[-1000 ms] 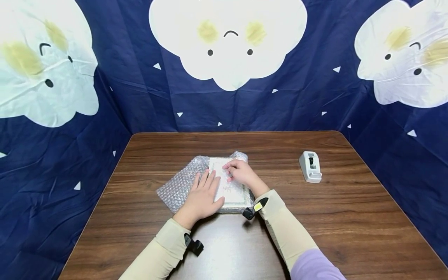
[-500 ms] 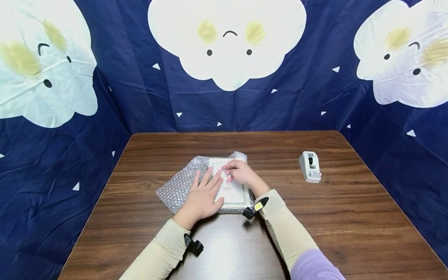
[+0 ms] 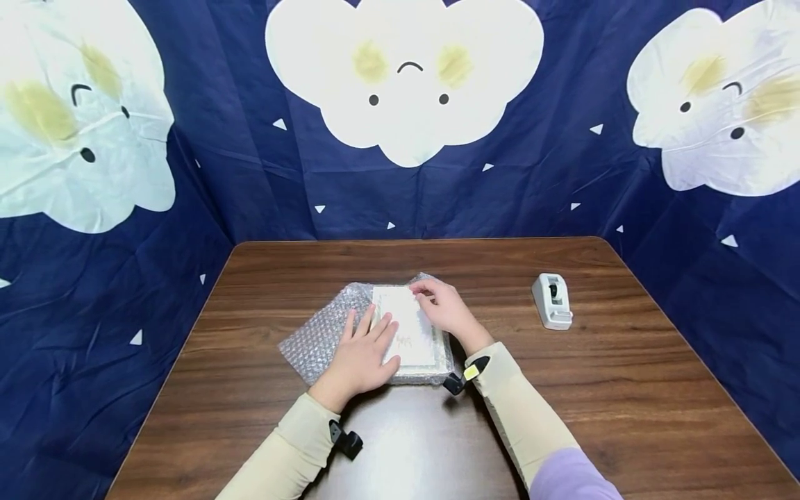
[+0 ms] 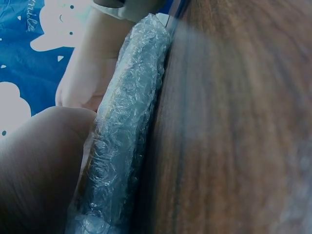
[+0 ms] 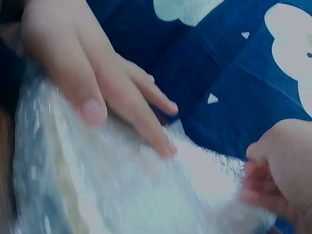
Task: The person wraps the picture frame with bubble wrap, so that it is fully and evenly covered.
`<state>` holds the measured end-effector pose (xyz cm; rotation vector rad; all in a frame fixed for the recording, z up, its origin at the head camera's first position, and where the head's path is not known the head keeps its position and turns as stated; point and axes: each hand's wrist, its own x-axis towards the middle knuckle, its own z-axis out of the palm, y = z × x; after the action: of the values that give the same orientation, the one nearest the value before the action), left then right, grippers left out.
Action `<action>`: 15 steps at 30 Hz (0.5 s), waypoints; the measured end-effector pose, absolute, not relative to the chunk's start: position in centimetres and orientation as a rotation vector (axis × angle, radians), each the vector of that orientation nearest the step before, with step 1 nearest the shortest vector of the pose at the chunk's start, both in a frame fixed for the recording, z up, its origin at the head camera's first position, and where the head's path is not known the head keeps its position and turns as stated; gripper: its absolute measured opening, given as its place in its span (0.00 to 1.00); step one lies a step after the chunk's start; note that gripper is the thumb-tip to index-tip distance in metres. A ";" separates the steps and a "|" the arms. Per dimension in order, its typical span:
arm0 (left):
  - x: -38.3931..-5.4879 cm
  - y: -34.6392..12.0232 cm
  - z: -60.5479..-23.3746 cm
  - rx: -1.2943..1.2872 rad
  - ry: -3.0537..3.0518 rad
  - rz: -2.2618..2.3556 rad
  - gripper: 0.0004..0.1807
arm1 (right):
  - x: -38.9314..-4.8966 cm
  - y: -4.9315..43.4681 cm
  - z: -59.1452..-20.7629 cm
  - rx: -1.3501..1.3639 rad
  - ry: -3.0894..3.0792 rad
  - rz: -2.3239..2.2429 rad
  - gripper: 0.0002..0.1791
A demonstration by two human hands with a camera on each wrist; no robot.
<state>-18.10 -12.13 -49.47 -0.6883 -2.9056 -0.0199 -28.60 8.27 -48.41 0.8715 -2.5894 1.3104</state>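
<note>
Right hand shifts up the bubble-wrapped picture frame — grip unclear — the wide-spread left hand likely steadying the wrapping work.

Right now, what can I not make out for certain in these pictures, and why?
Head view: the faint golden marks on the white rectangular panel are too small to read.
Head view: the bare left-hand grip hides part of the clear bubble wrap.
Right wrist view: blur makes unclear what the bare right-hand grip holds, if anything.
Head view: the white wedge-shaped tape dispenser is too small to show whether tape hangs loose.
</note>
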 end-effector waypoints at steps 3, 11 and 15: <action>-18.0 -12.2 -49.5 -0.690 -2.900 -0.036 0.36 | -28.8 9.6 -48.9 0.920 -2.513 1.139 0.12; -18.0 -12.2 -49.5 -0.675 -2.921 -0.022 0.36 | -28.8 12.0 -50.6 1.212 -2.491 0.992 0.19; -17.8 -12.2 -49.2 -0.683 -2.915 -0.032 0.35 | -28.7 12.6 -51.6 1.284 -2.545 0.901 0.25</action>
<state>-17.84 -12.15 -49.18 -0.6834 -2.9149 -0.0319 -28.73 12.63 -51.58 1.2835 -2.5453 0.9007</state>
